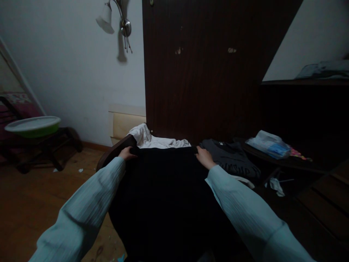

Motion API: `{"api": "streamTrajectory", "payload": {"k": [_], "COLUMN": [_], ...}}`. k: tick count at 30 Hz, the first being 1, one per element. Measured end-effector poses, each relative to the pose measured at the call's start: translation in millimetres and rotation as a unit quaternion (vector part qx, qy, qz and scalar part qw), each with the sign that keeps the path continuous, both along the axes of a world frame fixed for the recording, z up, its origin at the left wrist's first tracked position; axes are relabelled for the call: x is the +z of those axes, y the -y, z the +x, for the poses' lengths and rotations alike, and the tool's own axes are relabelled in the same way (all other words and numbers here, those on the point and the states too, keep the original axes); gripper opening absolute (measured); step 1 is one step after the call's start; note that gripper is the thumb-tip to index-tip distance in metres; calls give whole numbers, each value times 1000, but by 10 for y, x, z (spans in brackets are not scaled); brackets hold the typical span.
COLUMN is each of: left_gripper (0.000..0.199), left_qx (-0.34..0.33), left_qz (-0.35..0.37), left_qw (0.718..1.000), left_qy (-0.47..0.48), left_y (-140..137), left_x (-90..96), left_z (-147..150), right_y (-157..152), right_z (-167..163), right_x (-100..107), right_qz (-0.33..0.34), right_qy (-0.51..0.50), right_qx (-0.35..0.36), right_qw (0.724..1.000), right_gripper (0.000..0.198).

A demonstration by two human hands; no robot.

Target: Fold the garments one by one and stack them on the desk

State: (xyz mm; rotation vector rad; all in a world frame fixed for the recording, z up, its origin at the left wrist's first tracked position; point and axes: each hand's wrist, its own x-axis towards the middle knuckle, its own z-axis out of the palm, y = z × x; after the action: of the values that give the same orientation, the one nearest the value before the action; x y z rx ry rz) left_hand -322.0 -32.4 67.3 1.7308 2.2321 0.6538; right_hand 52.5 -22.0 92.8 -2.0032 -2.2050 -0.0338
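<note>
A black cloth garment [166, 196], its exact kind hard to make out in the dim light, is stretched between my two hands and hangs down toward me. My left hand [127, 154] pinches its upper left corner beside a dark wooden armrest [109, 153]. At the upper right corner, my right hand [205, 157] grips the same edge. Just beyond that edge lies a crumpled white cloth [166, 142]. To the right of my right hand is a dark grey shirt [231, 158] with black lettering.
A clear plastic package [269, 143] rests on a dark surface at the right. On the left, a green basin with a pale top [34, 125] sits on a dark wooden stool [45, 149]. A dark wooden panel [201, 80] stands behind, beside a wall lamp [105, 19].
</note>
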Motion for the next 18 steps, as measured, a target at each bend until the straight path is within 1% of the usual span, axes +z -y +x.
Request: {"api": "streamTrajectory", "payload": {"k": [3,6,9,11,13,14,16,18], "left_gripper": [53,42,38,42,53,60,70,70], "left_qx": [-8,-37,-39,-14,19,26,7,-44], "left_qz": [47,95,122,116,96,88,79,47], "left_qw": [999,994,991,990,987,983,970,963], "left_qy": [-15,-29,-47,-72,-125,-161,-231,-263], "left_y": [-77,-198,-315,-341,-298,-251,-119,33], "left_x": [-2,19,64,84,79,64,10,-75], "left_z": [-16,32,142,260,408,489,650,795], "right_y": [-31,-129,-235,-270,-259,-238,-170,-82], "right_z": [44,127,207,225,201,172,81,-49], "right_x": [112,224,249,200,113,63,-41,-146], "right_qz": [7,21,30,29,38,55,111,165], "right_qy": [7,13,14,12,7,5,6,3], "right_qx": [-11,-27,-44,-58,-63,-58,-35,18], "right_qw": [1000,999,998,998,997,997,993,986], "right_gripper": [25,25,25,25,27,29,36,44]}}
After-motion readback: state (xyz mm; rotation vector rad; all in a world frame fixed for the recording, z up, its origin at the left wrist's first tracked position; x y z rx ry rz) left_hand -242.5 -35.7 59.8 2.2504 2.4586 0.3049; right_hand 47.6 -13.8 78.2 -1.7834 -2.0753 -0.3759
